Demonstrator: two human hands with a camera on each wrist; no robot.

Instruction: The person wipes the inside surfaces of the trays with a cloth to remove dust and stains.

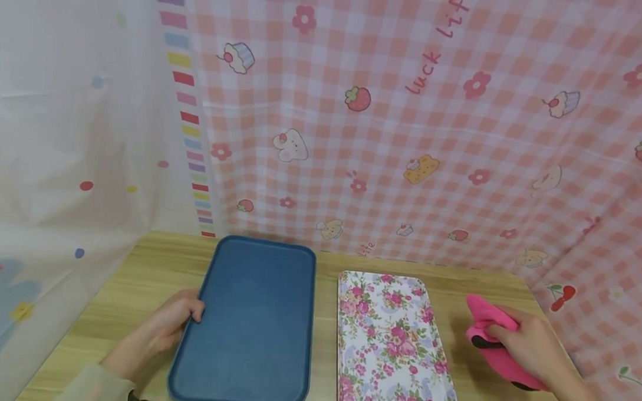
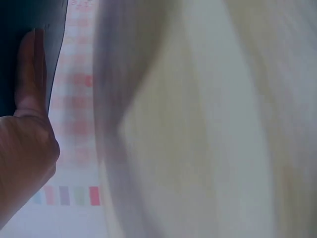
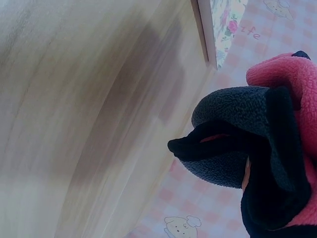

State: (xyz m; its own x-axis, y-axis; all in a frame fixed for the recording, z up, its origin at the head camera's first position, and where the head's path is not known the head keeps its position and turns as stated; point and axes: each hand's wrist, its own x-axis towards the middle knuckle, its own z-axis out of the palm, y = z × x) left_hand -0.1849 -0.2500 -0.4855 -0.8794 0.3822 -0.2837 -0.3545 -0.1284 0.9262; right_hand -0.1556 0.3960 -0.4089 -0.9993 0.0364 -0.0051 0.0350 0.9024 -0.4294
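A blue rectangular tray [image 1: 253, 322] is gripped at its left edge by my left hand [image 1: 170, 322], the thumb over the rim. In the left wrist view, fingers [image 2: 32, 74] of that hand lie along the underside of the tray [image 2: 54, 39]. Over the right part of the table, my right hand [image 1: 531, 343] grips a bunched pink cloth [image 1: 494, 318] with black edging. The right wrist view shows the cloth's dark grey side [image 3: 230, 106] folded outward; most of the right hand is hidden there behind the cloth.
A flower-patterned tray [image 1: 395, 345] lies on the wooden table [image 1: 329, 263] between the blue tray and the cloth. Behind the table hangs a pink checked curtain [image 1: 323, 130]. A pale dotted sheet [image 1: 89, 139] hangs at the left, and more checked fabric [image 1: 610, 281] at the right.
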